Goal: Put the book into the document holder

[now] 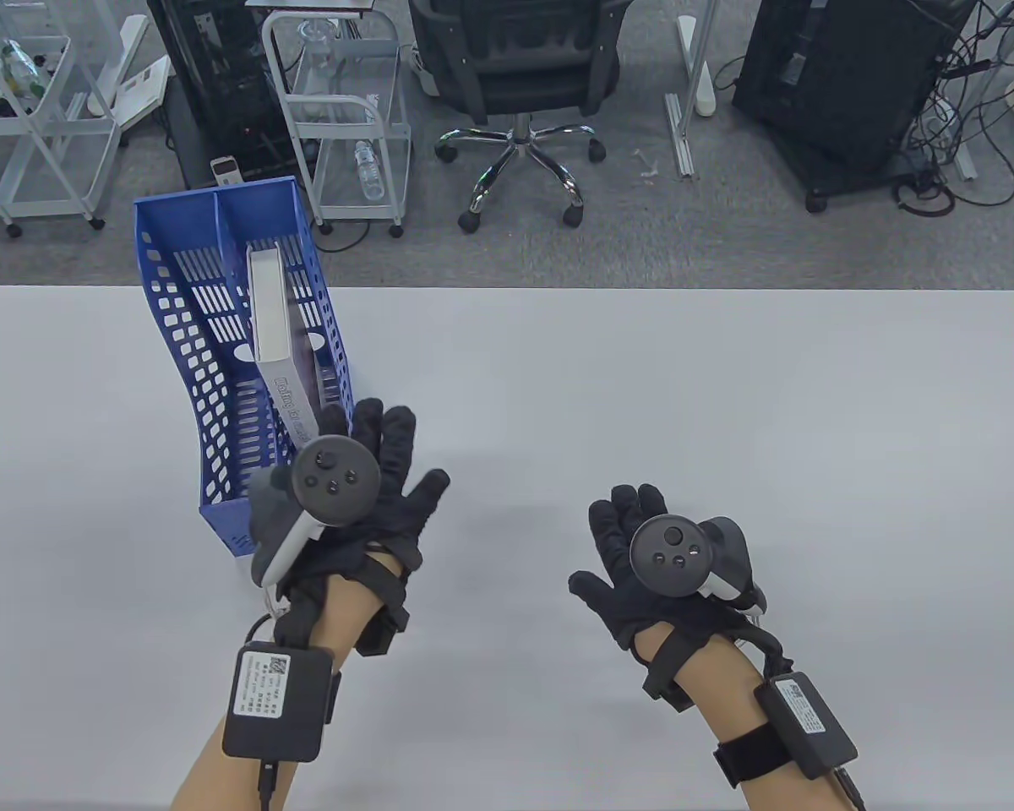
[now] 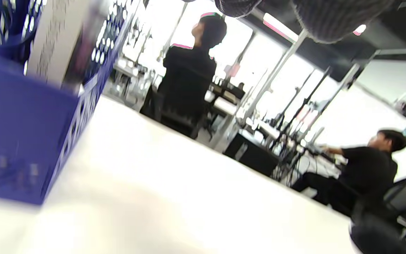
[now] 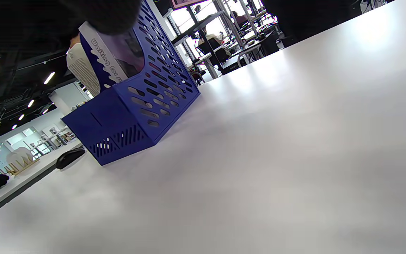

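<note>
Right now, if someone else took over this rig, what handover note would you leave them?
Left hand: fingers spread, at the near end of the book; whether it touches the book is hidden.
Right hand: open and holding nothing, over the table.
Book: upright in the right compartment of the blue document holder, which stands at the table's far left.
Done: the book looks inserted.
Left: draw the left hand clear and check that the book is seated.

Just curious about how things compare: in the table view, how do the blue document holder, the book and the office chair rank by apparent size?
1. Blue document holder, largest.
2. Office chair, though it stands farther from the camera and is cut off at the top, so its rank is unsure.
3. Book, partly hidden inside the holder.
</note>
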Demonstrator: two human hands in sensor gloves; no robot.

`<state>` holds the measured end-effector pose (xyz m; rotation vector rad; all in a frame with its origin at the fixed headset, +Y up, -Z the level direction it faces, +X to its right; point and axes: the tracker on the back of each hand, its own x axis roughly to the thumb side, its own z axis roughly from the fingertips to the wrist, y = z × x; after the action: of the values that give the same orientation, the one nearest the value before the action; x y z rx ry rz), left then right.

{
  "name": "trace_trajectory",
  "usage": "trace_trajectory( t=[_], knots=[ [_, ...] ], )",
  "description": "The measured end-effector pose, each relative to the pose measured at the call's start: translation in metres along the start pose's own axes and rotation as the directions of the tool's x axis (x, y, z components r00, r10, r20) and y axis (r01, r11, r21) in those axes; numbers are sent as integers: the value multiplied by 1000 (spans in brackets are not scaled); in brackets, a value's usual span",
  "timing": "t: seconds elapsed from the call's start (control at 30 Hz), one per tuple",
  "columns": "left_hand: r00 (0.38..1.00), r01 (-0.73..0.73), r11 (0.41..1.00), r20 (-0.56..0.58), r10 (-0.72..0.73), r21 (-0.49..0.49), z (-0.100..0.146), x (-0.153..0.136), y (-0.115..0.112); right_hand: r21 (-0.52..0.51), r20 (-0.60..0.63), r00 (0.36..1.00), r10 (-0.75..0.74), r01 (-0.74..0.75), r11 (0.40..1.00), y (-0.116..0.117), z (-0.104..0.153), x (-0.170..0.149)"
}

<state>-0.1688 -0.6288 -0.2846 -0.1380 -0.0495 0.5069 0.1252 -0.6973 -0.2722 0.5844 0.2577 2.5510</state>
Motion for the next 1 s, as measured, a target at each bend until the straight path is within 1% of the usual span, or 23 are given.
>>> trace_trajectory(
  t=[0.1,0.13,0.2,0.27,0.3,0.37,0.4,0.43,0.53,0.63,0.7,1.0],
  knots=[
    [999,-37,989,-24,34,-144,2,-4,-41,-2,14,1000,15,-15,1000,3,0,5],
    [997,-68,976,-34,62,-209,2,-8,-56,-2,22,1000,21,-21,1000,5,0,7],
    [994,-108,961,-52,98,-255,2,-12,-72,3,37,999,28,-28,1000,7,0,9],
    [992,-127,953,-46,119,-276,1,-16,-85,19,48,999,26,-27,999,10,-1,11],
    [993,-118,959,-34,113,-258,2,-18,-91,23,46,999,22,-23,999,12,-2,11],
    [999,-47,967,-25,42,-249,3,-19,-100,44,42,999,24,-26,999,17,-4,11],
    [1000,-7,965,-13,4,-263,4,-19,-102,63,37,999,27,-29,998,21,-4,11],
    [1000,1,965,-4,-2,-264,5,-20,-104,81,30,999,28,-30,996,24,-5,10],
    [1000,-15,973,8,18,-231,7,-21,-104,108,21,1000,19,-21,994,29,-6,8],
    [1000,-9,969,1,9,-246,6,-24,-102,104,19,1000,18,-20,994,28,-6,8],
    [999,-32,971,-3,32,-236,5,-25,-100,102,15,1000,12,-13,995,28,-5,8],
    [1000,-27,972,1,28,-234,6,-27,-98,105,4,1000,-2,2,995,27,-5,5]
  ],
)
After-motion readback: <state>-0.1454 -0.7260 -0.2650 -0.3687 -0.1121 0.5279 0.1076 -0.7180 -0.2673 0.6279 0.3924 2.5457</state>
